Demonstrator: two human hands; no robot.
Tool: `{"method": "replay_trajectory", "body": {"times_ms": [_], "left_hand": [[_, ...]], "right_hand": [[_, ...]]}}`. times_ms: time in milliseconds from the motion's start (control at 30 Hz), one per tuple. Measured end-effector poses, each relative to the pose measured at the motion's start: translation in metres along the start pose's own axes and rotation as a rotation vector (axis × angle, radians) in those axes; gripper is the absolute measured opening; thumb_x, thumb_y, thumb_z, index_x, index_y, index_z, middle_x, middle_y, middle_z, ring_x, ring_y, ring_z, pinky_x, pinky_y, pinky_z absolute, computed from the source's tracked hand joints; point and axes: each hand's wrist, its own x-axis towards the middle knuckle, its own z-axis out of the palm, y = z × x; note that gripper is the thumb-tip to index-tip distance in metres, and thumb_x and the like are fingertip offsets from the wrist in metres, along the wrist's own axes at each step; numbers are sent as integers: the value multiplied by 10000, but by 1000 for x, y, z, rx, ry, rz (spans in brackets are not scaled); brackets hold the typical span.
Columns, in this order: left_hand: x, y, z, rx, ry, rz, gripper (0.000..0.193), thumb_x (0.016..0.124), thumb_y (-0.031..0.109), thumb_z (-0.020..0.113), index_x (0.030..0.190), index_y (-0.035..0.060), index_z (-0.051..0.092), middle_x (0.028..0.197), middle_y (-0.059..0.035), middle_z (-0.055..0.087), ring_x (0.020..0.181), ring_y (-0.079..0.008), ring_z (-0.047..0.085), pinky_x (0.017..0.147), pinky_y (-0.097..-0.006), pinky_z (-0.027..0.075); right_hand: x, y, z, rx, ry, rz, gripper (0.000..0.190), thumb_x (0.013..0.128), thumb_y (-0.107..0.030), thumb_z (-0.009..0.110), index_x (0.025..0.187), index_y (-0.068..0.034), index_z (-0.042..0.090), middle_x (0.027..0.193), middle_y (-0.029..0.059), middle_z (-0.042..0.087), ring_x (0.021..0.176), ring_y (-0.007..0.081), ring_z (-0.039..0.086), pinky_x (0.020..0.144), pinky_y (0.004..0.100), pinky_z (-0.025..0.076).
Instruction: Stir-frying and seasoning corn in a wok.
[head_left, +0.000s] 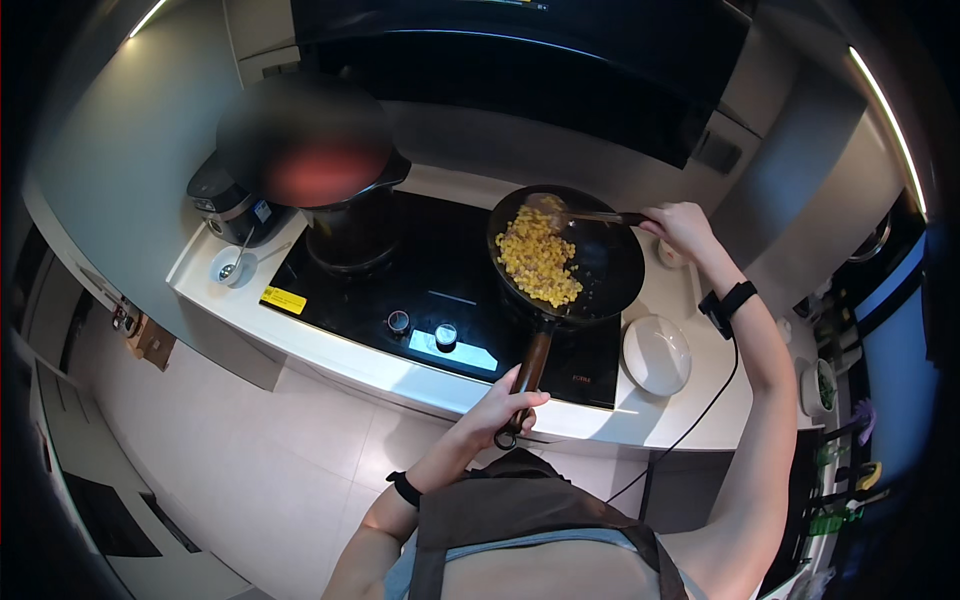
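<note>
My left hand (501, 411) is closed around the brown handle (532, 367) of a dark frying pan (611, 262) on the right side of a black glass cooktop (442, 255). Yellow corn kernels mixed with small pinkish-brown bits (536, 259) fill the left part of the pan. My right hand (681, 229) grips a spatula (600, 217) by its dark handle, above the pan's right rim. The spatula's head lies among the food at the pan's upper left; its exact shape is hard to make out.
A dark pot (352, 236) stands on the cooktop's left, partly hidden by a blurred dark and red round shape. Beyond it are a rice cooker (229, 202) and a white bowl (225, 266) with a spoon. A white dish (657, 355) lies right of the cooktop. A black cable hangs from my right wrist.
</note>
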Motion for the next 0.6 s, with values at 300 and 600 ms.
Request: {"method": "replay_trajectory", "body": {"times_ms": [300,600], "left_hand": [[3,-8,-3,-66,-10,46,404,867,202,648,1131,64,375,653,-13,475,467,-80,495,412,-214,395],[4,-9,9,-211,66,11,525,871,186,641,1255,71,302,947,-90,560,514,-87,514,426,-216,418]], "right_hand": [[-36,-64,-71,-439,-11,-413,306,843,-112,571,1149,-131,586,965,44,586,928,166,591,696,268,486],[-47,-29,-108,-69,-320,156,195,788,-283,654,798,-95,707,699,121,657,708,279,646,639,356,501]]}}
